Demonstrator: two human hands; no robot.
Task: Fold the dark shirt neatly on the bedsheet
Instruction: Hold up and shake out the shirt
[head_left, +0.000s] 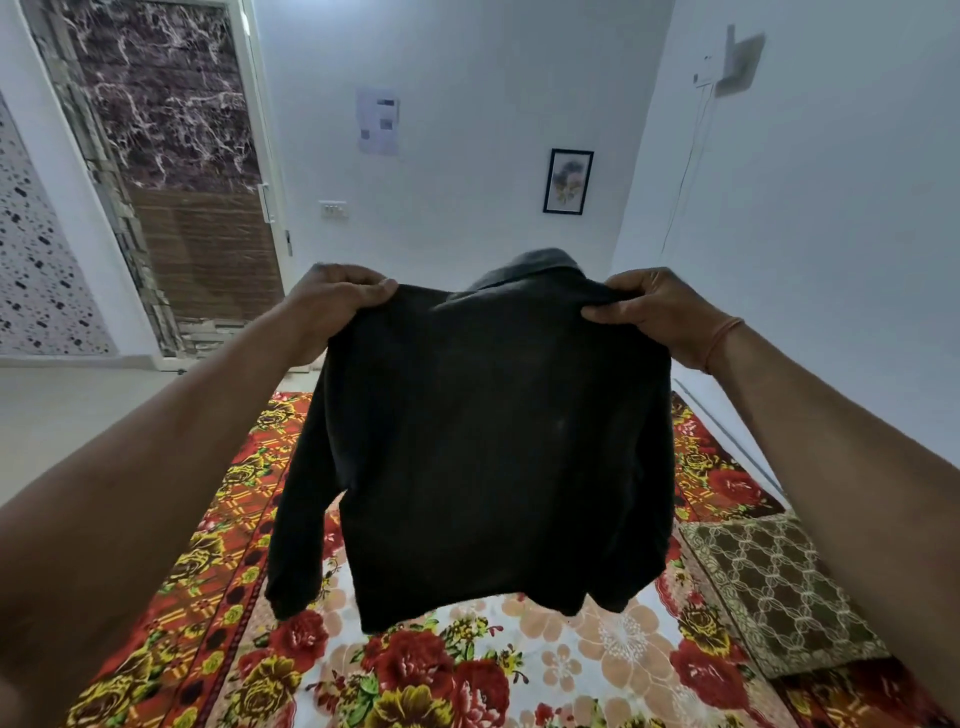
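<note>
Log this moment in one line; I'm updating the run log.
stage: pre-fold | left hand: grips shoulder | right hand: grips shoulder | dark shirt: hanging above bedsheet

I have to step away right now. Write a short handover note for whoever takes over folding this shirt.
Left hand: grip shut on the dark shirt at one shoulder.
Right hand: grip shut on the other shoulder.
Shirt hangs open in the air above the floral bedsheet, sleeves dangling, collar at top.
Done: picked up and spread.
Left: lay it flat on the bedsheet, fold sleeves in, fold the body.
</note>
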